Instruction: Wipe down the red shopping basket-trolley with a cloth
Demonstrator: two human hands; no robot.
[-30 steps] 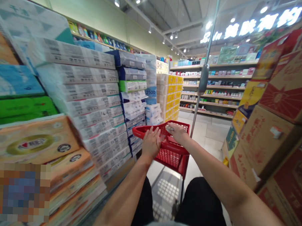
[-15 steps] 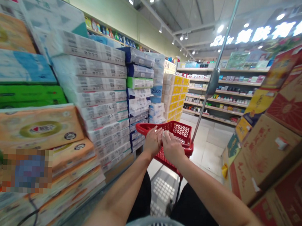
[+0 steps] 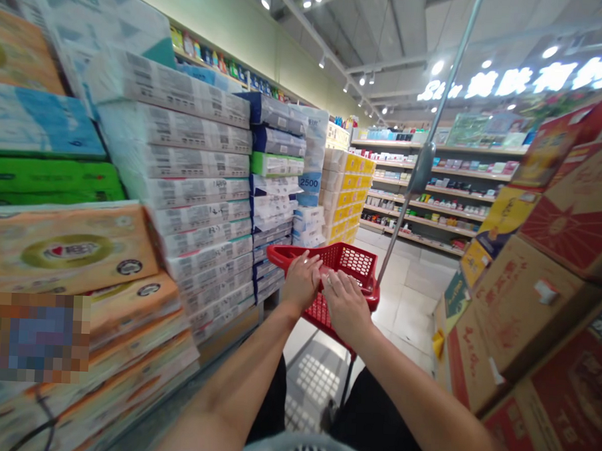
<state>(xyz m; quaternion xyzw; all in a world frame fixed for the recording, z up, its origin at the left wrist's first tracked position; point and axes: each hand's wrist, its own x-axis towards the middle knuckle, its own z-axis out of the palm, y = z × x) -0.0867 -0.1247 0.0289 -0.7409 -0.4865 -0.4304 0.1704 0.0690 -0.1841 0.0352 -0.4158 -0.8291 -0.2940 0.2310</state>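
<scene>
A red plastic shopping cart [image 3: 352,254] stands right in front of me, its basket pierced with holes. My left hand [image 3: 302,282] rests on the cart's near handle side, fingers stretched forward over it, with a ring on one finger. Close beside it, my right hand [image 3: 348,301] lies on the same bar, its fingers spread out and not wrapped round. Both palms face down, and the fingertips almost meet at the middle. The hands cover most of the handle. Looking into the basket, I see only part of its inside.
Tall stacks of packaged tissue [image 3: 202,194] line the left side, with orange packs [image 3: 75,249] nearest. Cardboard cartons [image 3: 531,309] are piled on the right. A slanting metal pole [image 3: 406,203] rises by the cart. Stocked shelves [image 3: 446,198] stand beyond the tiled floor [image 3: 402,303].
The fingers of both hands have loosened and spread over the handle; the right hand's most. The cart sits slightly further left in view, and the stacks at both sides have shifted a little left.
</scene>
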